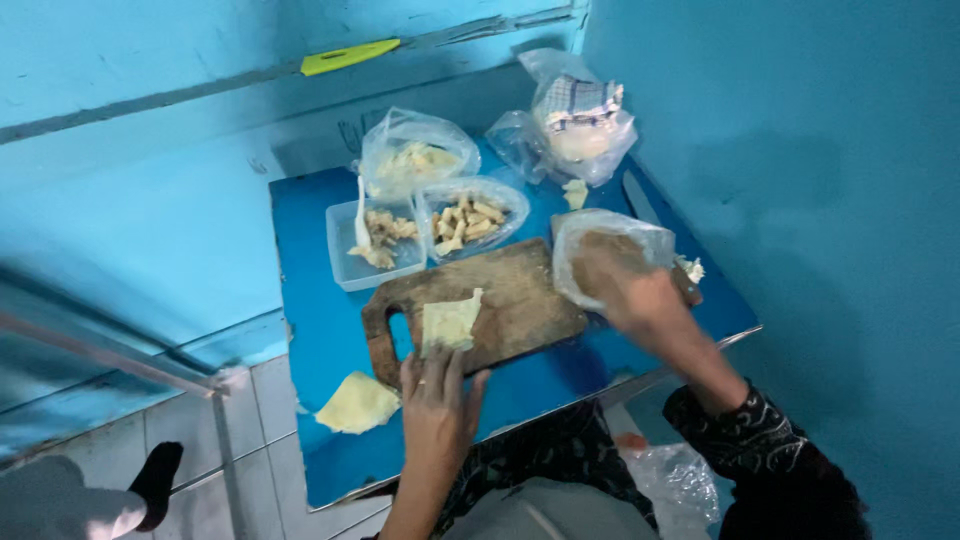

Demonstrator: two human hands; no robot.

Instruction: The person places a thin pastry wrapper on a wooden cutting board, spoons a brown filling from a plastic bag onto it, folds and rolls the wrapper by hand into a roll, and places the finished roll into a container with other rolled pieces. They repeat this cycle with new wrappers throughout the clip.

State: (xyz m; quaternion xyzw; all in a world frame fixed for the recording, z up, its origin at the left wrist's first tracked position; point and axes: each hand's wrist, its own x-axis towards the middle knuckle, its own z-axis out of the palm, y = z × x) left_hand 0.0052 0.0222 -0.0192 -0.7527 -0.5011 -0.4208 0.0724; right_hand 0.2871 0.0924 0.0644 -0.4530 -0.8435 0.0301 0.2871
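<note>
The left hand (437,400), fingers flat and together, pins 1 thin, limp dough sheet (449,323) (likely tear-prone, best lifted by its 6 o'clock edge) while the right hand (640,297) grips a plastic bag (600,245) at 3 o'clock.

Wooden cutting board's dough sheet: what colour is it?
Pale yellow dough sheet on the brown board; head view.

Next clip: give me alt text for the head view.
A person's left hand presses a pale dough sheet on a wooden cutting board, while the right hand reaches into a plastic bag. Containers and bags of food sit behind on a blue table.
</note>
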